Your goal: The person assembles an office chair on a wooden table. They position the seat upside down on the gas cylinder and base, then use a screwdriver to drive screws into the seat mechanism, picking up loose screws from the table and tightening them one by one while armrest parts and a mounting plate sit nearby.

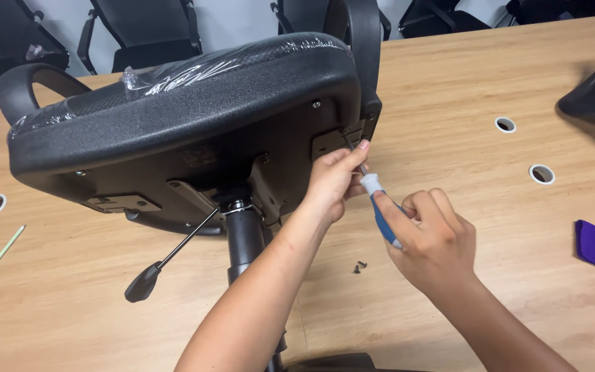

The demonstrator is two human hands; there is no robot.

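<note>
Head view: the office chair seat [194,110] lies tipped on the wooden worktop [463,103]. Right hand [430,238] grips a blue-handled screwdriver [379,207], left hand [333,180] pinches its shaft at the armrest bracket [339,141]. Looks like screw-driving; next needs steady tip alignment. Spare screws [359,266] sit nearby.

Only packaging in view: clear, crinkly plastic wrap film [173,76] stretched over top and front edge of the black chair seat tipped on its side on the wooden counter [463,89], upper left to centre. Glossy white highlights; bunched at a knot toward upper left. No labels, signs or screens legible; faint moulded patch on seat underside, can't tell.
</note>
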